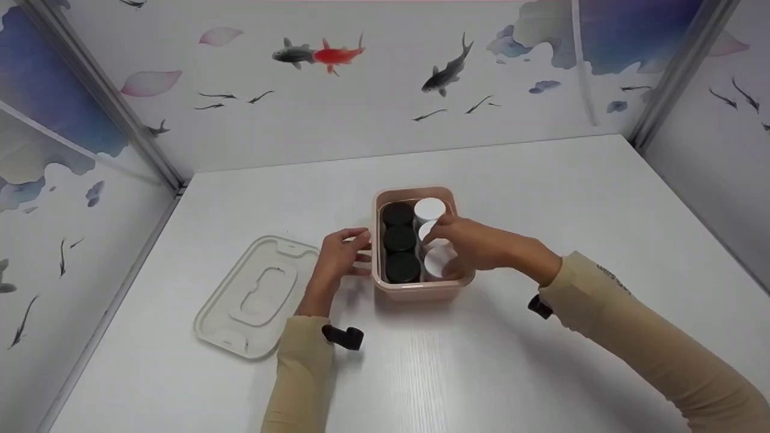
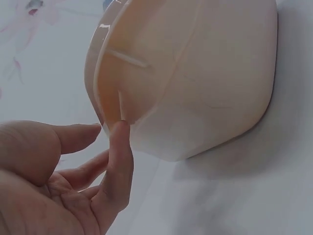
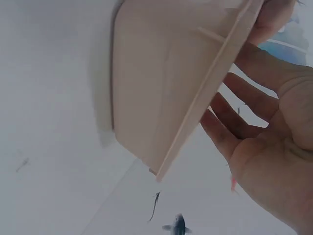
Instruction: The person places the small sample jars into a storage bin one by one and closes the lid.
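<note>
A pink plastic box (image 1: 415,294) stands on the table, holding two rows of round-topped jars. The left row has black lids, such as the front black jar (image 1: 402,267). White lids top the right row, such as the back white jar (image 1: 430,209). My left hand (image 1: 338,257) pinches the box's left rim, thumb and fingertips on either side of it in the left wrist view. My right hand (image 1: 478,240) reaches over the right rim, fingers curled down around the front white jar (image 1: 439,261); the rim hides its fingertips in the right wrist view.
A clear lid (image 1: 240,300) lies flat on the table (image 1: 415,373) left of the box, partly behind the left forearm. White panels (image 1: 373,120) printed with fish and petals enclose the back and sides. Both sleeves carry small black wrist cameras.
</note>
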Tool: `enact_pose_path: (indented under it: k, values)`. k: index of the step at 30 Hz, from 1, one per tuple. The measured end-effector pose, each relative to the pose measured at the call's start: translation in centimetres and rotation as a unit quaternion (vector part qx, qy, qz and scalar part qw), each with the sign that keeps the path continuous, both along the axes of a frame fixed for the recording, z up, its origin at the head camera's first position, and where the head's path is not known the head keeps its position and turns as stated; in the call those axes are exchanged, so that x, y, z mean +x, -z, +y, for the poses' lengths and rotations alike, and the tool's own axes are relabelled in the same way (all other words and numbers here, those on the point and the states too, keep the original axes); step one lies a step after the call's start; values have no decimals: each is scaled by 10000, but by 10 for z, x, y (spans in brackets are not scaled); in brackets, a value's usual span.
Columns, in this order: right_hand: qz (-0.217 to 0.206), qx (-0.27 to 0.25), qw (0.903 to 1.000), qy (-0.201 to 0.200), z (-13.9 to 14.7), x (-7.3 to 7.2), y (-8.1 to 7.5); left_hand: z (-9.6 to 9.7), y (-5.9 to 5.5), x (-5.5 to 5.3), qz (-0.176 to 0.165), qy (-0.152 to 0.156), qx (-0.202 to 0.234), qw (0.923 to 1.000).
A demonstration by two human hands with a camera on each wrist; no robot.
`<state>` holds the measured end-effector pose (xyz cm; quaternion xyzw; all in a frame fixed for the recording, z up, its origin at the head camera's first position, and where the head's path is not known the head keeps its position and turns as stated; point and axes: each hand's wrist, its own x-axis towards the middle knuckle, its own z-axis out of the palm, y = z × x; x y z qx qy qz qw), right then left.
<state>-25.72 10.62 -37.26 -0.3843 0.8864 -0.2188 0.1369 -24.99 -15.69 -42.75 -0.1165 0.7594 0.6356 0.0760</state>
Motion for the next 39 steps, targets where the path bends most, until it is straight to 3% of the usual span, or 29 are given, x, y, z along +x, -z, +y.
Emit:
enact_pose_path:
  k: [4,8,13,16,22,24,26,29,30,31,35,39]
  values:
    - [129,-884,9960,95,-13,13,-3,-20,-10,8,85,-49,-619,9980]
    - [9,-2100,9777,72,-36,36,1,-53,-20,18,268,-58,-1452,9890]
    - [-845,-2848,9547,158,-68,62,9,-97,-20,39,595,51,-2641,9626]
    - [-1423,-3135,9385,255,-85,74,16,-123,-15,55,621,-32,-3077,9495]
    - [-2494,-3342,9063,682,-119,85,37,-173,-14,79,424,-646,-3268,9419]
    - [-2998,-3466,8829,1020,-131,84,47,-187,-14,83,287,-726,-3266,9419]
    - [-3562,-3726,8451,1415,-144,84,56,-200,-13,86,-13,-583,-3299,9422]
    - [-4259,-4183,7803,1865,-162,84,67,-215,-10,89,-570,-162,-3285,9427]
    - [-4433,-4290,7625,1950,-168,85,70,-220,-9,89,-749,-40,-3257,9425]
    - [-4562,-4330,7505,2029,-172,85,73,-223,-8,89,-902,75,-3219,9424]
    - [-4941,-4180,7272,2286,-186,84,81,-229,-3,86,-1194,96,-3002,9463]
    - [-5180,-4001,7129,2518,-193,81,86,-229,-1,88,-1227,-11,-2841,9509]
